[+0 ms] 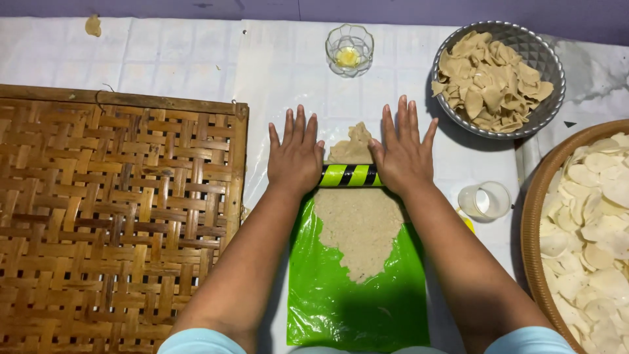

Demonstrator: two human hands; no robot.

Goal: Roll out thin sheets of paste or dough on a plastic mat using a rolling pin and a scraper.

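Observation:
My left hand [295, 154] and my right hand [403, 151] lie flat, fingers spread, palms pressing on the two ends of a yellow-green and black striped roller [350, 175]. The roller lies across a sheet of pale beige dough [359, 226] spread on a bright green plastic sheet [327, 301]. The dough is flattened on my side of the roller; a thicker lump of it [352, 144] sticks out beyond, between my hands.
A large woven bamboo tray [111, 216] fills the left. At the back stand a small glass bowl [349, 49] with yellow liquid and a metal bowl [553, 69] of beige dough pieces. A woven basket [534, 216] of pale discs and a small clear cup [486, 200] sit right.

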